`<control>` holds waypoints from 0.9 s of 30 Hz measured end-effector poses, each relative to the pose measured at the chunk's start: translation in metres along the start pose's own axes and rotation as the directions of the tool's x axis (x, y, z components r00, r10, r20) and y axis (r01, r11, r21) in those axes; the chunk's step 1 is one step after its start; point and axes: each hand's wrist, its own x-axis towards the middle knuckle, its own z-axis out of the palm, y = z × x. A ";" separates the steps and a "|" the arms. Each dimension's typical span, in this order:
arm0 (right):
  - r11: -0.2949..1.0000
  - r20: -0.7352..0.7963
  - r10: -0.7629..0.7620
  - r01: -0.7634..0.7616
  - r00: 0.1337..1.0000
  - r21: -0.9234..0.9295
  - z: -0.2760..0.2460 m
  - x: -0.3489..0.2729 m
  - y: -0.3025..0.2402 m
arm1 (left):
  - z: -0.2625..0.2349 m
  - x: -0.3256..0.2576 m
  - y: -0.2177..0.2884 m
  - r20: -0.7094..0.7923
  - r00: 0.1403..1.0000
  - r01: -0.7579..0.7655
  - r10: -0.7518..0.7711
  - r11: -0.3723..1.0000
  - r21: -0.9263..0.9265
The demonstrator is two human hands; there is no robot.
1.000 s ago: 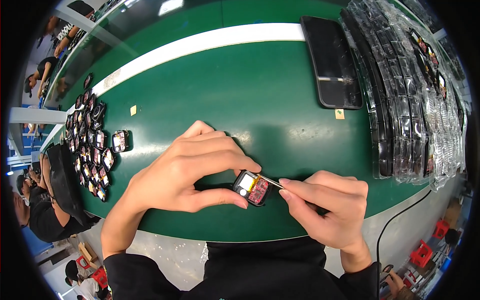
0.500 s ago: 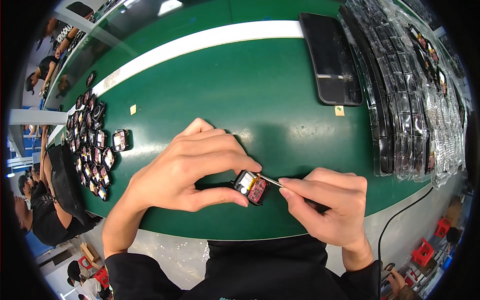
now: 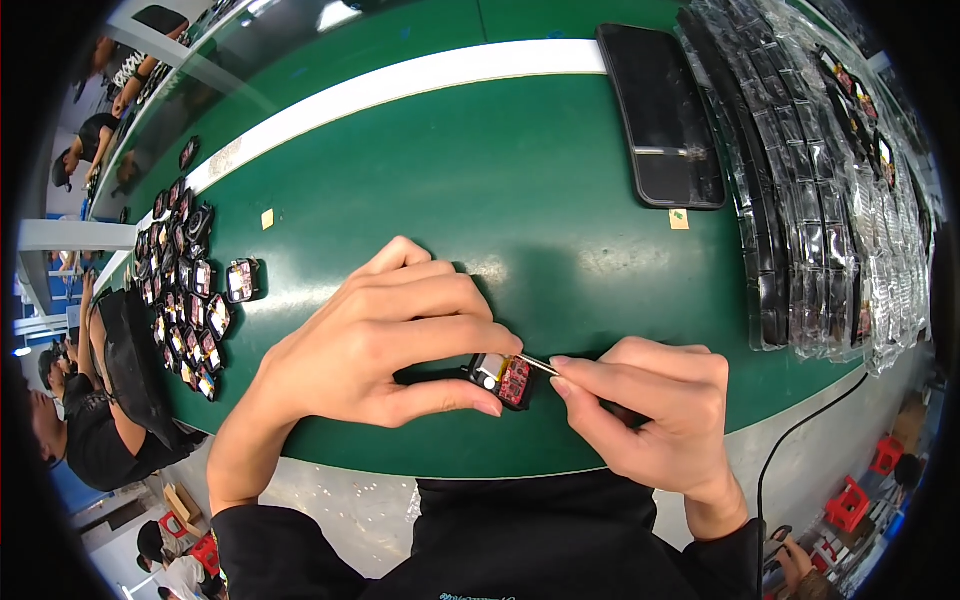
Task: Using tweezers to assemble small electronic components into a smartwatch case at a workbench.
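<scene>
Between the thumb and forefinger of my left hand (image 3: pixel 375 345) is a small black smartwatch case (image 3: pixel 518 402), its open inside turned up. A red circuit board (image 3: pixel 515 380) and a silvery-white part (image 3: pixel 491 364) show within it. My right hand (image 3: pixel 655 400) pinches slim metal tweezers (image 3: pixel 541 366). Their tip meets the case's upper edge right by my left fingertip, which partly hides the contact point. Both hands are low over the green table.
Several similar open watch cases (image 3: pixel 185 300) cluster at the left, with a single case (image 3: pixel 241 280) beside them. A black phone (image 3: pixel 665 120) lies at the upper right. Stacked plastic trays (image 3: pixel 810 200) line the right edge. A black cable (image 3: pixel 775 450) hangs there.
My left forefinger has come down farther over the case's upper edge. The tweezers and right hand have shifted slightly left, while the case stays in nearly the same place.
</scene>
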 end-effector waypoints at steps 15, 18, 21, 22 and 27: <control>0.999 -0.015 -0.005 0.005 1.000 0.040 -0.002 0.002 -0.002 | -0.009 -0.001 0.002 0.001 1.000 -0.005 0.005 1.000 0.016; 0.997 -0.089 0.056 -0.051 0.994 0.062 -0.009 -0.001 -0.002 | -0.008 0.008 0.007 -0.002 1.000 -0.012 0.013 0.999 0.044; 0.996 -0.153 0.075 -0.068 0.985 0.052 -0.020 -0.007 -0.007 | -0.001 0.019 0.013 -0.024 0.998 -0.051 0.053 0.993 0.105; 0.995 -0.180 0.075 -0.061 0.981 0.079 -0.015 -0.009 -0.004 | 0.002 0.017 0.011 -0.022 0.997 -0.065 0.069 0.988 0.138; 0.976 -0.278 0.061 0.000 0.959 0.216 0.001 -0.010 -0.001 | 0.005 -0.007 0.012 -0.106 0.994 0.000 0.024 0.975 0.221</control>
